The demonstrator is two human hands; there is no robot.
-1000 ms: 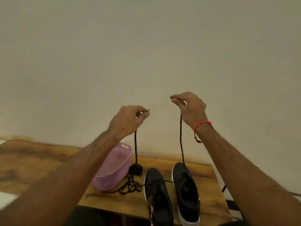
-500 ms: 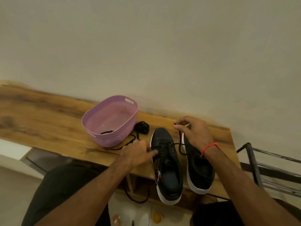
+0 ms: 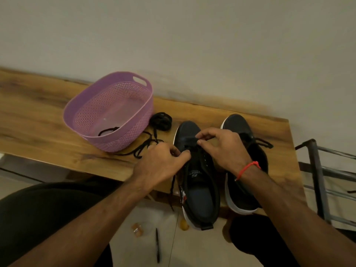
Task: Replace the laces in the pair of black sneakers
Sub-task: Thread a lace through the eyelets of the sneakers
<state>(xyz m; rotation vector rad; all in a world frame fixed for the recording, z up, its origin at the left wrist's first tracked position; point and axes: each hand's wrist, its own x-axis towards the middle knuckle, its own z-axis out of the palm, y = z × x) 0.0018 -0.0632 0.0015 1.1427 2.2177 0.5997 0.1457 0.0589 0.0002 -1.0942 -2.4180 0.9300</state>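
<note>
Both hands, left (image 3: pixel 161 164) and right (image 3: pixel 223 147), pinch the black lace (image 3: pixel 200 151) at the left black sneaker (image 3: pixel 200 182), heel overhanging the wooden surface (image 3: pixel 48 132). Risk: tugging tips it off.

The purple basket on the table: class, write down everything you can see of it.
The purple basket is an oval tub that looks like plastic, with perforated walls, a smooth solid rim and a handle slot cut into its far end. It stands upright on the wooden table, left of the two sneakers. A bit of black lace lies on its floor; more loose lace lies on the table against its near right side. Neither hand touches it.
</note>
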